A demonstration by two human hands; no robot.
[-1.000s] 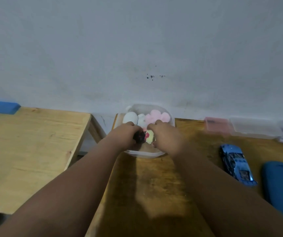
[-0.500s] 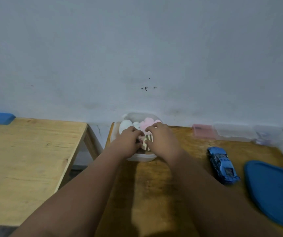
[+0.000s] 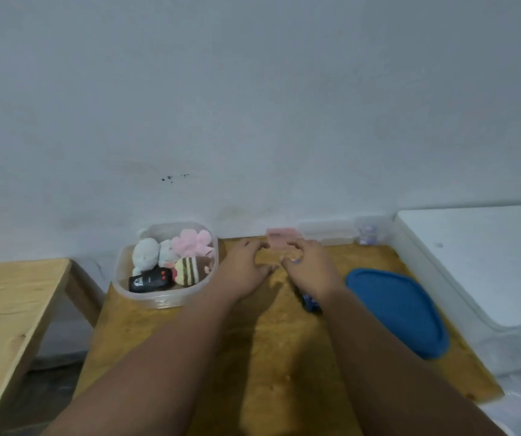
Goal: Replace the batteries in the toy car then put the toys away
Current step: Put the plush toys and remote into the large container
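Low centre of the frame, the blue toy car [image 3: 311, 304] is mostly hidden under the right forearm, heading unreadable. Above it, left hand [image 3: 246, 265] and right hand [image 3: 309, 265] hover open, empty. Left, toys fill the clear tub [image 3: 158, 298]

Small wooden table [image 3: 271, 357] by the wall, clear tub of soft toys [image 3: 158, 298] on its back left, blue lid [image 3: 401, 309] on the right, blue toy car [image 3: 311, 303] beside it, pink box [image 3: 283, 239] at the back
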